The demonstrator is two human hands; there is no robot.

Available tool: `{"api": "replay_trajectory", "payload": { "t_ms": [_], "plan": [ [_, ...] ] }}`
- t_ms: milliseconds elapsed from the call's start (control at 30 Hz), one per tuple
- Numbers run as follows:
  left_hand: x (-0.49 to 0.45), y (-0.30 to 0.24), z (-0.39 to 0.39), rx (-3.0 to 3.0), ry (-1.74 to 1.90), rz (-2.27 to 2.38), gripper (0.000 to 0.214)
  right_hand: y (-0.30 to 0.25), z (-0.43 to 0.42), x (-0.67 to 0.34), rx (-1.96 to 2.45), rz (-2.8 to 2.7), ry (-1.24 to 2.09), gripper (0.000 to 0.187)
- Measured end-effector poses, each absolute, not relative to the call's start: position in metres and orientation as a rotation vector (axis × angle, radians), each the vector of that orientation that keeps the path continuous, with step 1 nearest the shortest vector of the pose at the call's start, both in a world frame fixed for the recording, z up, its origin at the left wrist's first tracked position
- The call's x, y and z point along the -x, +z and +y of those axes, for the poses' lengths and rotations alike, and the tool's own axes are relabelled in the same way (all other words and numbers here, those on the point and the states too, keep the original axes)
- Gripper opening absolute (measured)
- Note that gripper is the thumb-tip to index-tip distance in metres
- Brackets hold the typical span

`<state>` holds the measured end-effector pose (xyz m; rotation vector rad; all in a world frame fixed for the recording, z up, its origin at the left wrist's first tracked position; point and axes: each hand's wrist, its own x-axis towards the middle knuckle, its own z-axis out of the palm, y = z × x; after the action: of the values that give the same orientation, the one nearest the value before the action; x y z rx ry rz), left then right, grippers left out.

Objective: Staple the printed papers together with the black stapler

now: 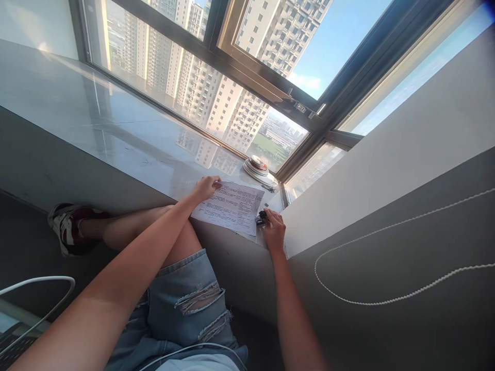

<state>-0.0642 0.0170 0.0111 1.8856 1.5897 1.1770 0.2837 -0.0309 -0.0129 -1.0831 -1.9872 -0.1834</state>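
Observation:
A printed sheet of paper lies on the grey marble window sill, near its right end. My left hand rests on the paper's far left corner, fingers curled onto the sheet. My right hand sits at the paper's right edge, closed on a small dark object that I cannot name. My bare knee and denim shorts are below the sill.
A stack of small round plates stands on the sill by the window corner, with a dark pen-like item beside it. A white bead cord hangs on the right wall. A shoe and white cables lie lower left.

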Motion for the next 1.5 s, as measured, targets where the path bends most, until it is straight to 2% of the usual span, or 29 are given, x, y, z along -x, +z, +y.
{"api": "replay_trajectory", "payload": {
  "t_ms": [267, 667, 1500],
  "plan": [
    [0.065, 0.010, 0.017, -1.876, 1.211, 1.580, 0.019, -0.004, -0.041, -0.276, 1.129, -2.082, -0.197, 0.065],
    [0.065, 0.013, 0.014, -1.868, 1.168, 1.564, 0.019, -0.007, -0.040, -0.277, 1.167, -2.129, -0.248, 0.072],
    [0.066, 0.013, 0.014, -1.880, 1.178, 1.553, 0.021, -0.010, -0.038, -0.278, 1.193, -2.133, -0.252, 0.068]
  ]
}}
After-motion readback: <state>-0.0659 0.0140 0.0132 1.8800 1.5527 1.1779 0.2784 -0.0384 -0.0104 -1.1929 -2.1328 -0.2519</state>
